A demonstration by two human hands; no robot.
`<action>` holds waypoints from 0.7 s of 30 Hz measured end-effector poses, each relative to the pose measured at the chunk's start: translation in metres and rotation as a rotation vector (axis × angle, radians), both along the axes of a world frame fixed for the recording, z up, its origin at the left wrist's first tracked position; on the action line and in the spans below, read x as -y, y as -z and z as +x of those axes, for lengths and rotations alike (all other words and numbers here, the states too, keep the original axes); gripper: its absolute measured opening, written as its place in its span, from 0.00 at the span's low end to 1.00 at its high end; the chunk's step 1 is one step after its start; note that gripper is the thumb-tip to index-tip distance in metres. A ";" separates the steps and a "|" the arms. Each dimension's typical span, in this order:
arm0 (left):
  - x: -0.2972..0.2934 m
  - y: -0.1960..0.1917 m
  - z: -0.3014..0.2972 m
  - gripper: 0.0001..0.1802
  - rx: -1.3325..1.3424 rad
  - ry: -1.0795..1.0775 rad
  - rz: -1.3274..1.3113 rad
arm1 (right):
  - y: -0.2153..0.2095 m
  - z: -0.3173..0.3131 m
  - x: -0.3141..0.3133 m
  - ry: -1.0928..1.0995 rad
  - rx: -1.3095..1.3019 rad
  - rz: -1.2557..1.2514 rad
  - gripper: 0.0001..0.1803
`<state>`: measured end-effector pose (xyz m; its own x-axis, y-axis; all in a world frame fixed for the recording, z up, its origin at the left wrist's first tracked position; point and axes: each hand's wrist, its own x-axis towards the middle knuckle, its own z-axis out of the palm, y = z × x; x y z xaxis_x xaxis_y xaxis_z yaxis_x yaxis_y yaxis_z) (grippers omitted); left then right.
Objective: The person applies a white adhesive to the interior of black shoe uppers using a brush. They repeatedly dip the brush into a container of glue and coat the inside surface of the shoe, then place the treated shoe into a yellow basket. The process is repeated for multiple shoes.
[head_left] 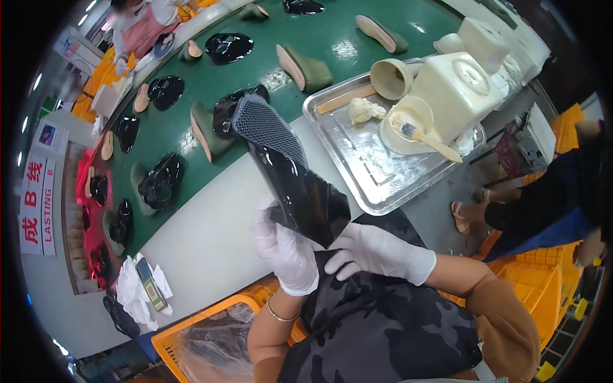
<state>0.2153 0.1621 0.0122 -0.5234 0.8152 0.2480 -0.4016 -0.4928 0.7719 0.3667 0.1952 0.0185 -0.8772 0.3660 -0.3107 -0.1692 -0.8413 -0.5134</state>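
- A glossy black shoe upper (297, 191) is held over the white counter (204, 223).
- Left hand (284, 250): gloved fingers clasp its side.
- Right hand (377, 252): fingers curl at its lower end; pinching cannot be told.
- 1 brush (434, 143) rests above a metal tray (354, 175).

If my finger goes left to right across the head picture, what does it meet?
White sign, phone, gloved left hand, gloved right hand, other person in dark clothes.
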 end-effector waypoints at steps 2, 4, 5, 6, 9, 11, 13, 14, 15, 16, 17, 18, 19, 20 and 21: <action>0.003 0.006 -0.006 0.19 -0.054 0.014 0.048 | 0.006 -0.011 -0.003 -0.003 -0.104 -0.165 0.32; 0.005 0.003 -0.008 0.18 -0.065 0.020 0.044 | 0.009 -0.017 -0.002 0.012 -0.179 -0.179 0.36; 0.004 -0.005 -0.006 0.18 -0.048 0.018 0.016 | -0.005 -0.021 0.000 0.095 -0.047 -0.137 0.35; 0.004 -0.010 -0.006 0.19 -0.031 0.018 -0.012 | 0.001 -0.021 -0.002 0.058 -0.141 -0.232 0.34; 0.008 0.014 -0.025 0.18 -0.210 0.075 -0.089 | 0.016 -0.019 -0.009 -0.026 -0.352 -0.461 0.29; 0.005 0.008 -0.036 0.17 -0.499 0.040 -0.098 | 0.011 -0.023 -0.017 -0.040 -0.411 -0.537 0.24; -0.011 0.001 -0.044 0.18 -0.525 -0.038 -0.107 | -0.007 -0.035 -0.025 0.175 -0.183 -0.363 0.19; -0.017 -0.003 -0.044 0.18 -0.519 -0.134 -0.104 | -0.016 -0.040 -0.031 0.281 -0.073 -0.271 0.16; -0.011 0.019 -0.068 0.20 -0.676 -0.056 -0.241 | -0.017 -0.042 -0.045 0.295 -0.065 -0.186 0.12; -0.015 0.019 -0.081 0.21 -0.795 -0.048 -0.272 | -0.024 -0.050 -0.062 0.295 -0.040 -0.047 0.10; -0.014 0.021 -0.098 0.22 -1.039 -0.046 -0.241 | -0.028 -0.054 -0.079 0.314 0.015 0.085 0.07; -0.014 0.025 -0.113 0.22 -1.279 -0.031 -0.197 | -0.036 -0.058 -0.097 0.313 0.053 0.154 0.06; -0.001 0.032 -0.125 0.24 -1.331 -0.106 -0.299 | -0.039 -0.069 -0.111 0.333 0.082 0.272 0.06; 0.004 0.030 -0.129 0.25 -1.379 -0.165 -0.387 | -0.042 -0.075 -0.126 0.396 0.117 0.338 0.06; 0.007 0.021 -0.140 0.25 -1.214 -0.006 -0.326 | -0.046 -0.078 -0.143 0.422 0.135 0.424 0.06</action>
<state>0.0757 0.1553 -0.0086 -0.1032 0.9274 0.3596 0.6534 -0.2094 0.7275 0.2885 0.3385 0.0643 -0.5925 0.7895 -0.1600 -0.3534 -0.4333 -0.8291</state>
